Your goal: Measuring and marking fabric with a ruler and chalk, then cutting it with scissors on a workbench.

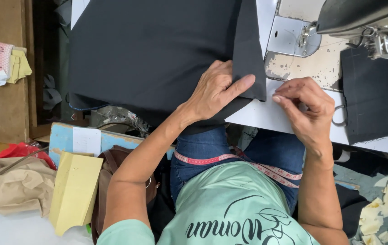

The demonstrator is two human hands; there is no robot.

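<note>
Head view: left hand (214,90) lies flat on black fabric (157,50), fingers together. Right hand (307,106) pinches a pin (276,96) on the table (266,115), beside the fabric's corner.

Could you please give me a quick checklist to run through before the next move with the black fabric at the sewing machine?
1. Left hand flat on the black fabric, holding it down: ok.
2. Right hand pinched at the fabric's edge; whether it holds a pin: cannot tell.
3. Fabric corner lying on the table: ok.
4. Sewing machine needle area free of the fabric: ok.
5. Measuring tape clear of the table, on the lap: ok.
</note>
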